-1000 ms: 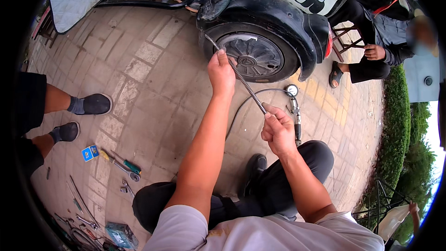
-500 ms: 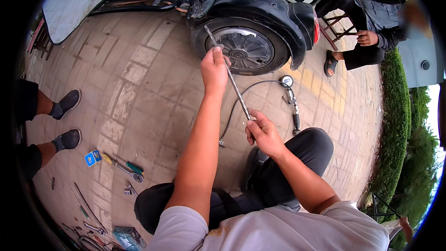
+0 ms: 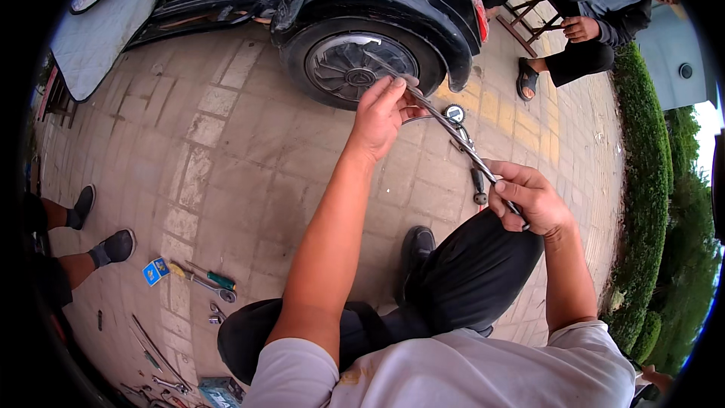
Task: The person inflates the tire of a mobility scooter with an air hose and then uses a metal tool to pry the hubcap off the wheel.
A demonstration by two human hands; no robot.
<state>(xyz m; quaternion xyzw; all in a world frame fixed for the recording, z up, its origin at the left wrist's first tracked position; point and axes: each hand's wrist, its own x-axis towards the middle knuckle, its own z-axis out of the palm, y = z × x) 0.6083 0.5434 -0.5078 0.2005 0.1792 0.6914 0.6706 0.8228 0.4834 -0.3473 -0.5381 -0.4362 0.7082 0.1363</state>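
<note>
A long, thin metal tire lever (image 3: 468,149) with a ribbed shaft slants across in front of me. Its thin far tip overlaps the wheel (image 3: 355,75) of a black three-wheeled vehicle in the view; whether they touch I cannot tell. My left hand (image 3: 383,115) pinches the shaft near that far end. Around the near end, above my right knee, are the closed fingers of my right hand (image 3: 532,198). Beneath the lever on the paving lies a tire inflator with a round gauge (image 3: 455,113) and black handle (image 3: 479,185), partly hidden.
A ratchet wrench (image 3: 204,281), a green-handled screwdriver (image 3: 221,279) and a blue card (image 3: 155,271) lie left of my knee. More tools (image 3: 162,387) are at the lower left. One person (image 3: 113,248) stands at left; another (image 3: 581,30) sits at upper right. A hedge (image 3: 642,159) borders the right.
Both hands have moved right with the lever, the right hand farther, toward its near end. The view has shifted, so the vehicle now appears higher and more to the left.
</note>
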